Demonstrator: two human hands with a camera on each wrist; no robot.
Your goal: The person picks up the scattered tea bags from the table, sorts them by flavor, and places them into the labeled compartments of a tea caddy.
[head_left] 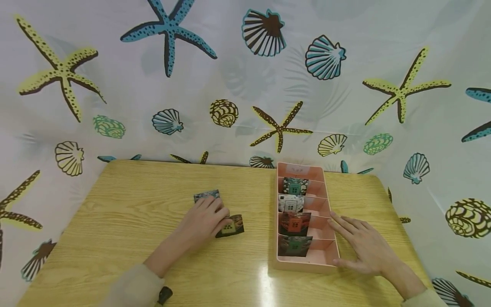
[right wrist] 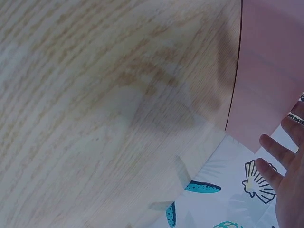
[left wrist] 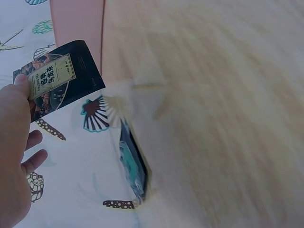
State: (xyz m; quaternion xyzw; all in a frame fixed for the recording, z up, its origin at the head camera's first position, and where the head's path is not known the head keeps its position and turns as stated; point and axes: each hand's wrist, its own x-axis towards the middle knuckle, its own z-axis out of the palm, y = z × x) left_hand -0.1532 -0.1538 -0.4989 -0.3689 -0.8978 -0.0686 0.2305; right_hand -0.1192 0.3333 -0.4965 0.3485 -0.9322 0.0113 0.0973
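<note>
My left hand [head_left: 203,224] pinches a dark oolong tea sachet [left wrist: 64,78] with a yellow label, its thumb on the printed face in the left wrist view. Just beyond the fingers, a bluish tea sachet [head_left: 207,195] lies on the table, partly covered by that hand. To the right stands a long pink divided box [head_left: 303,267]. Tea sachets lean in its compartments: a teal-labelled one [head_left: 295,186], a white one [head_left: 290,204], a red one [head_left: 294,224] and a dark green-labelled one [head_left: 295,246]. My right hand [head_left: 364,246] touches the box's right side with fingers spread.
The wooden table [head_left: 134,204] bears the box and the loose sachets. A white cloth [head_left: 230,76] printed with starfish and shells hangs behind the table and along its sides. A pale label [head_left: 297,169] is on the box's far end wall.
</note>
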